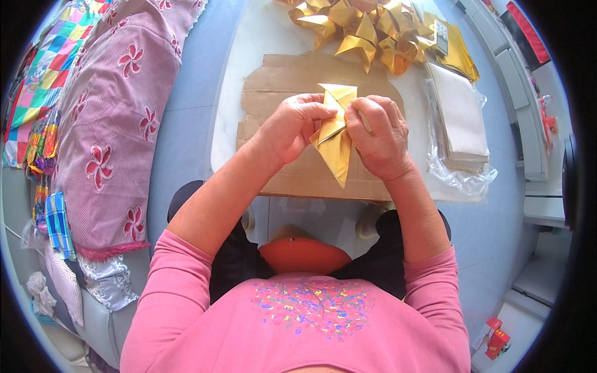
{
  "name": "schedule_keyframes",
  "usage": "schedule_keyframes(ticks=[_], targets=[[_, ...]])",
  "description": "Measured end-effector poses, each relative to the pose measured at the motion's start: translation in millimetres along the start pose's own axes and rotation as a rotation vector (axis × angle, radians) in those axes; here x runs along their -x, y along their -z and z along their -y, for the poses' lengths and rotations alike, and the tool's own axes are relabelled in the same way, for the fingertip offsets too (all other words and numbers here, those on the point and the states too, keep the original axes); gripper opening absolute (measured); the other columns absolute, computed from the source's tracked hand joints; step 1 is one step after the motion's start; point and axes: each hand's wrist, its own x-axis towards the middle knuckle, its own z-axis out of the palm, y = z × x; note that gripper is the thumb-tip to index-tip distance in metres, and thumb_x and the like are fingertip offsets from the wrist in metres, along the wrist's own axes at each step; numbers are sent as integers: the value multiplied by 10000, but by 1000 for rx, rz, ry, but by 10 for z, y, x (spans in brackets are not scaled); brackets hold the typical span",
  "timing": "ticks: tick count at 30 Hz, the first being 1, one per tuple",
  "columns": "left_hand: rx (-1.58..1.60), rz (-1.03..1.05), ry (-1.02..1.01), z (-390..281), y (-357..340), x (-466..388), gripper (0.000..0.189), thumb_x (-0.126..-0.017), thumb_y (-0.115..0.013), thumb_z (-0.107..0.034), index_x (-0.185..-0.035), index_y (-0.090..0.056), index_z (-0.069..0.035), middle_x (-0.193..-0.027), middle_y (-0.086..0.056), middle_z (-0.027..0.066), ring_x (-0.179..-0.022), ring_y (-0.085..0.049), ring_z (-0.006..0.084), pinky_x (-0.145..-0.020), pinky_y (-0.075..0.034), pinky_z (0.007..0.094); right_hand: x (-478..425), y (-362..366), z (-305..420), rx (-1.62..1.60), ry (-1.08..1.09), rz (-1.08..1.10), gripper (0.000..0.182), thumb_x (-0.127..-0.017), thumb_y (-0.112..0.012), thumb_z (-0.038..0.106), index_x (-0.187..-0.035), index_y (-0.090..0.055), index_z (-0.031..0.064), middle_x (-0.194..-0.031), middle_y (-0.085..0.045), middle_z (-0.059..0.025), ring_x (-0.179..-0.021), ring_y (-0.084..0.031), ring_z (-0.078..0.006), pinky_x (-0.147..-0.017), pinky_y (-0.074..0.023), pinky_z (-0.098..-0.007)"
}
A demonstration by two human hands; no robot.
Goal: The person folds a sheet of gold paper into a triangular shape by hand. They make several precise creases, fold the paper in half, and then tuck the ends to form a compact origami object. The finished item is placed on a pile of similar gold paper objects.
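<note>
A piece of folded gold paper (336,140) is held above a flat sheet of brown cardboard (298,184). It has overlapping flaps in its middle and a long point aimed towards me. My left hand (298,123) pinches its left side, the thumb lying across the folds. On the opposite edge, my right hand (380,133) grips the paper between thumb and curled fingers. Beyond both hands, a heap of folded gold paper pieces (357,39) lies at the table's far side.
A pale table (228,135) carries the cardboard. To the right lie a stack of whitish paper sheets (459,112) in clear plastic and flat gold sheets (459,51) with a small box (440,37) on top. A sofa with a pink flowered cover (116,93) stands left.
</note>
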Motion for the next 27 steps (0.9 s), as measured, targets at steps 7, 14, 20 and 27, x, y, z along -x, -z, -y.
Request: schedule_keyframes(ticks=[7,14,20,27], targets=[[-116,-80,-67,17,-7,-12,390,-823,-654,33,-1188,-515,22,-1088,-629,111,-951,-660,192,-864,-546,312,17,-76,33,-111,-35,-17,259,-656,-682,60,-912,-643,56,-972,-560,-59,-881,-596,-245,-735,-526,-353],[-185,-92,-187,-32,-79,21,436,-817,-682,5,-1210,-496,32,-1085,-635,111,-953,-658,188,-869,-545,311,-4,-121,48,-756,-862,14,118,-911,-642,149,-945,-643,35,-804,-612,-45,-727,-597,-160,-651,-506,-283],[-288,-113,-219,-19,-102,22,458,-824,-690,-2,-1235,-489,26,-1094,-647,109,-965,-652,170,-842,-545,303,-14,-25,-33,-1477,-1265,269,194,-963,-616,214,-921,-644,27,-762,-611,6,-686,-546,-60,-633,-467,-219],[-439,-127,-211,-2,-188,65,441,-838,-717,-53,-1226,-521,24,-1078,-666,101,-936,-651,148,-807,-539,282,13,-43,-56,-1303,-1181,223,142,-940,-640,155,-895,-638,20,-728,-576,21,-660,-514,-51,-601,-441,-209]])
